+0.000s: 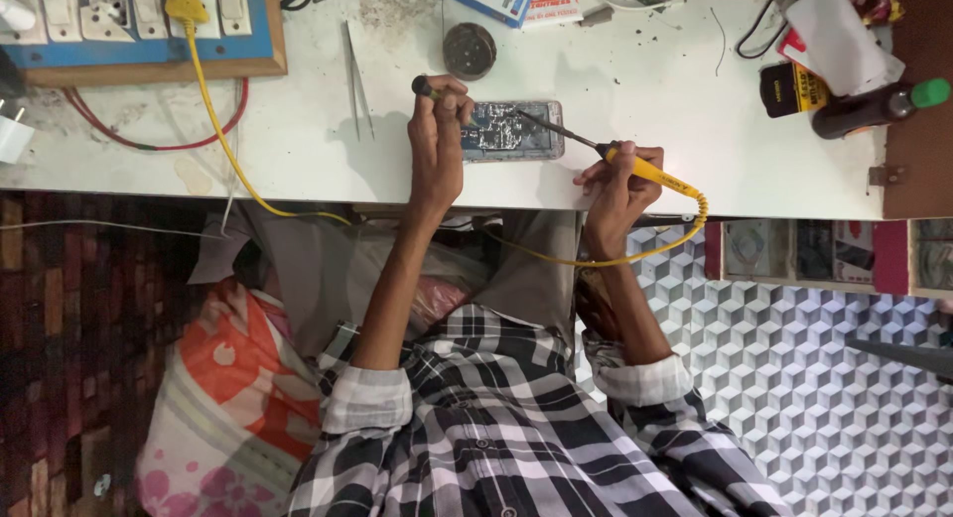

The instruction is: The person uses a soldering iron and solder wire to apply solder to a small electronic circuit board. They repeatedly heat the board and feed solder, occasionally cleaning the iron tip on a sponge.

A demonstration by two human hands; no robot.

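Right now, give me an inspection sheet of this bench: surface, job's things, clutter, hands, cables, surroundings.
Surface: white worktable, stained and scuffed.
Job's things: opened phone with bare circuit board; yellow-handled soldering iron, tip over the board.
Clutter: metal tweezers, round dark tin, dark green-capped bottle, boxes.
Hands: left hand holds a small dark tool at the phone; right hand grips the iron.
Cables: yellow cord from blue socket board; red wire.
Surroundings: cube-patterned floor, floral cloth.
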